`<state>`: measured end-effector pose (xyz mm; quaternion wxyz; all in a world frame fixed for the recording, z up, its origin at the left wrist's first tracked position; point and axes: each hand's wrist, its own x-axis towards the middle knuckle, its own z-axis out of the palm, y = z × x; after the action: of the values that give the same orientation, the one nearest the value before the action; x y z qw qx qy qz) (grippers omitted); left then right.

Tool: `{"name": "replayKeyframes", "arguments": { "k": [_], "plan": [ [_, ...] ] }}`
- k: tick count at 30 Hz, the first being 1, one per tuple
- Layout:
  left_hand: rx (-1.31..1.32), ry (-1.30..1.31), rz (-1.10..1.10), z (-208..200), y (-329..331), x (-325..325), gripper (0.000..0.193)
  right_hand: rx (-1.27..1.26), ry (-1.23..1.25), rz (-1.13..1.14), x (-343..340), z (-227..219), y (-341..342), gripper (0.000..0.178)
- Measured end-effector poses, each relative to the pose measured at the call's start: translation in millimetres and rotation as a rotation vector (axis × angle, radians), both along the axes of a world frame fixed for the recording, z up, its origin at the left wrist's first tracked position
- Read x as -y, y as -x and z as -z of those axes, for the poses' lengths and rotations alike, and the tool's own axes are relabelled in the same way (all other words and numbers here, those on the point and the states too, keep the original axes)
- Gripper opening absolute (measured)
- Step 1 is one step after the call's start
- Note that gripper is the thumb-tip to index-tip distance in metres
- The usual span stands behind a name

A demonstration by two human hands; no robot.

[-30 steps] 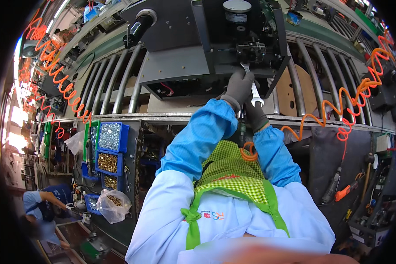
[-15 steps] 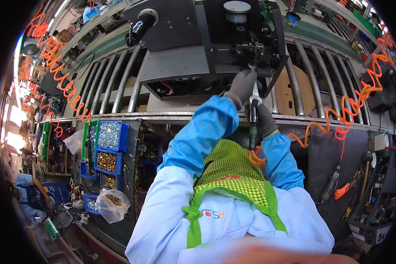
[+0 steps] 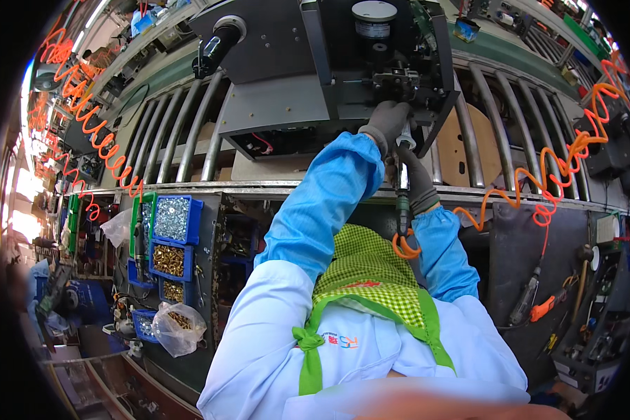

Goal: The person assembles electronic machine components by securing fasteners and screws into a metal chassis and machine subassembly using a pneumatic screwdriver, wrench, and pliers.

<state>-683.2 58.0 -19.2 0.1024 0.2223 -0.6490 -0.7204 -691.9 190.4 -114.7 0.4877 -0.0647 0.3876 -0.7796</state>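
My right hand (image 3: 418, 176), in a grey glove, is wrapped around an air screwdriver (image 3: 403, 183) with a dark body and a silver front end. The tool points away from me into the open side of a dark grey machine (image 3: 280, 98). My left hand (image 3: 387, 123), gloved too, is closed beside the tool's tip, just below a metal bracket mechanism (image 3: 396, 82) inside the machine. What its fingers pinch is hidden. An orange coiled air hose (image 3: 405, 248) hangs at the tool's rear end.
The machine stands on a roller conveyor (image 3: 189, 133) behind a metal rail. At left are blue bins of silver screws (image 3: 172, 218) and brass-coloured fasteners (image 3: 168, 259), plus a plastic bag (image 3: 178, 329). To the right lie another screwdriver (image 3: 525, 302), an orange-handled tool (image 3: 547, 305) and a toolbox (image 3: 598, 350).
Both hands and the screwdriver have shifted slightly; the left hand now covers the area by the tool's tip, where a silver shaft showed before. The person at far left has moved.
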Motion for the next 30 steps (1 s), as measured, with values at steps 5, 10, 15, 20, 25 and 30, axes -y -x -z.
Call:
{"name": "replayKeyframes", "arguments": {
  "k": [5,10,15,20,25,30],
  "plan": [
    [0.044,0.113,0.060,3,3,10,0.029,0.071,0.090,-0.001,6,4,-1,0.028],
    [0.032,0.146,0.049,0,-2,8,0.030,0.014,0.032,0.052,7,11,5,0.024],
    [0.134,-0.072,0.028,-14,-9,4,0.026,0.005,-0.003,0.032,9,2,-2,0.025],
    [0.052,0.430,0.178,2,-1,12,0.029,0.044,-0.035,0.045,1,9,3,0.030],
    [0.006,0.686,0.195,14,1,24,0.028,-0.026,-0.136,-0.006,-6,9,0,0.025],
    [0.064,0.036,0.142,1,0,19,0.028,-0.045,-0.125,0.026,-9,0,-14,0.022]
  ]
}}
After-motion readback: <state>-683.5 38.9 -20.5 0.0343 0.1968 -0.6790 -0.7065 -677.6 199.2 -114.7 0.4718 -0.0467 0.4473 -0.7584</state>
